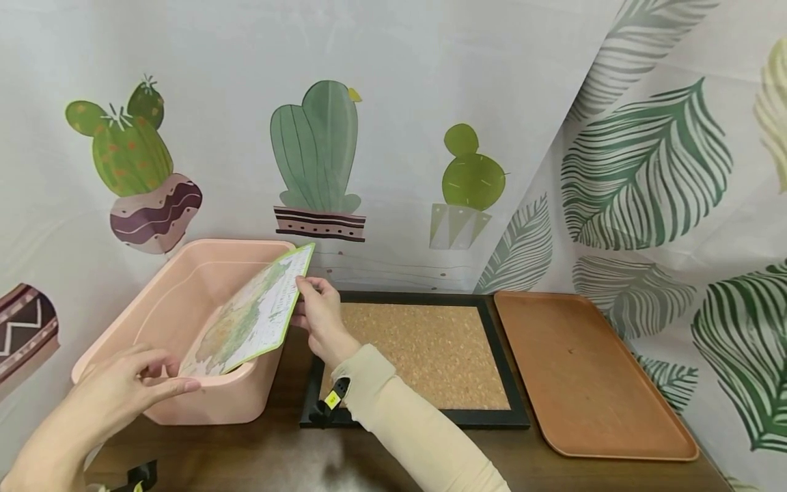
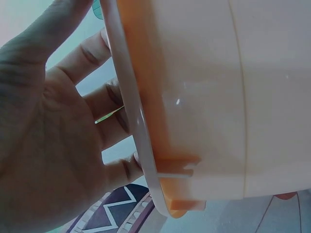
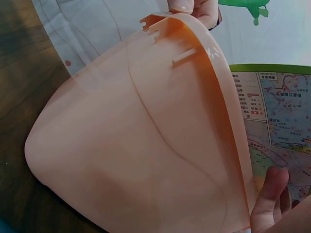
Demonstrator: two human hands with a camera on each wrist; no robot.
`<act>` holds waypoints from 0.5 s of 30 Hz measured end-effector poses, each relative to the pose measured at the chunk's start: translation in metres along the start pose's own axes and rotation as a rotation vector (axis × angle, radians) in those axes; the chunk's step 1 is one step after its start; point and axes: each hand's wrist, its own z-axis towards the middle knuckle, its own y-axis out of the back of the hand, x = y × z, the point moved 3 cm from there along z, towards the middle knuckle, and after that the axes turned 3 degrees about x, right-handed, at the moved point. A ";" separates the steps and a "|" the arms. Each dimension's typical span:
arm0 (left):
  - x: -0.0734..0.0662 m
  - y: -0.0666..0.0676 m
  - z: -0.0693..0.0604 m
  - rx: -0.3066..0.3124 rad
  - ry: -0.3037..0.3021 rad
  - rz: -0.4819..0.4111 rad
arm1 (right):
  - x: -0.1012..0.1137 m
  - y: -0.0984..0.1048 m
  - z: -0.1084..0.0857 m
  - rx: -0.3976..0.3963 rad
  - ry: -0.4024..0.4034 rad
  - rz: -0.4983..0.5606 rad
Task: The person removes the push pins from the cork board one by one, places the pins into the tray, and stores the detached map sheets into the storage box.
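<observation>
A map [image 1: 261, 311] with a bright green edge leans at a slant in the pink plastic basin [image 1: 209, 404], its upper end reaching past the right rim. My right hand [image 1: 322, 318] pinches the map's right edge, with the thumb on the printed face and the other fingers partly hidden beneath. In the right wrist view, that thumb lies over the coloured print beside the basin's rim. My left hand [image 1: 126, 391] is at the basin's near left corner, fingers loosely bent over the rim and thumb stretched to the right. From the left wrist view, its fingers reach past the rim [image 2: 138, 121], holding nothing.
Right of the basin, a cork board [image 1: 424, 355] in a black frame lies on the dark wooden table [image 1: 258, 458]. Farther right lies a brown tray [image 1: 596, 383]. A cloth [image 1: 393, 55] printed with cacti and leaves hangs behind and along the right side.
</observation>
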 end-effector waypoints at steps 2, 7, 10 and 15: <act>0.000 0.000 0.000 0.009 0.010 -0.005 | 0.000 0.001 0.000 0.003 0.002 -0.006; -0.001 0.002 0.000 0.028 0.038 -0.002 | -0.001 0.003 0.000 0.023 0.009 -0.015; 0.000 0.002 0.000 0.029 0.037 0.002 | -0.002 0.004 0.000 0.027 0.015 -0.023; 0.000 0.001 0.000 0.037 0.030 0.003 | -0.004 0.006 0.000 0.041 0.018 -0.043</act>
